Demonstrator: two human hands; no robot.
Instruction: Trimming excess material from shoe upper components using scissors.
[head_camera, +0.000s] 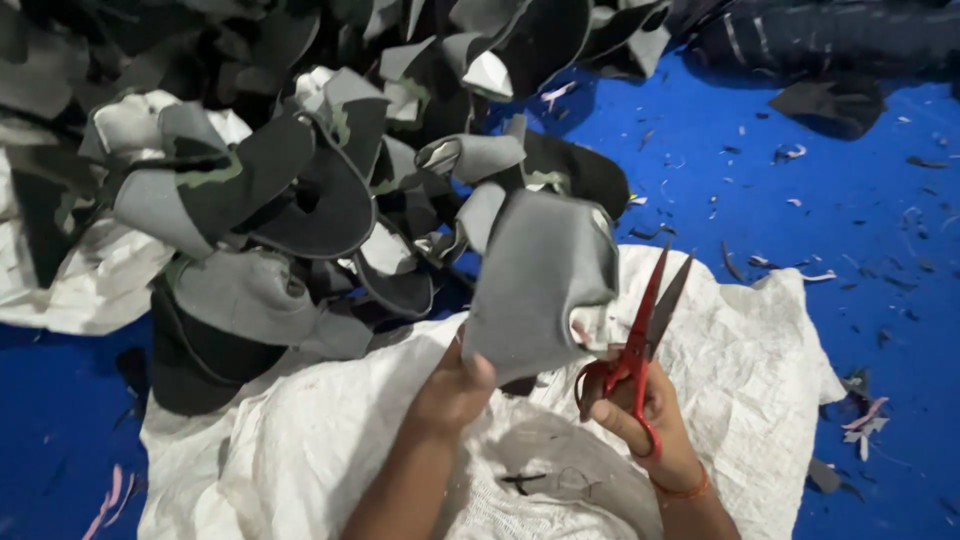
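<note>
White woven sacking (740, 350) lies nearest, spread over the near middle and crumpled into a hollow below the hands. Under it a bright blue floor covering (800, 210) fills the right and the near left side, and it is sprinkled with small dark and pale offcuts (865, 418). On the far left a big heap of cut pieces (280, 190), grey on one face and dark with green patches on the other, rises and runs out of the top edge. More white sacking (80, 290) shows beneath that heap on the left.

Left hand (455, 385) is closed around the lower edge of a grey piece (540, 280), which it holds upright in the middle, above the sack. Right hand (640, 420) has its fingers through the loops of red scissors (640, 340); the blades stand open, pointing up, just beside the right edge of the grey piece.

At the far right top, a dark striped thing (820, 40) is cut off and I cannot tell what it is. Both forearms leave the picture at the bottom edge.
</note>
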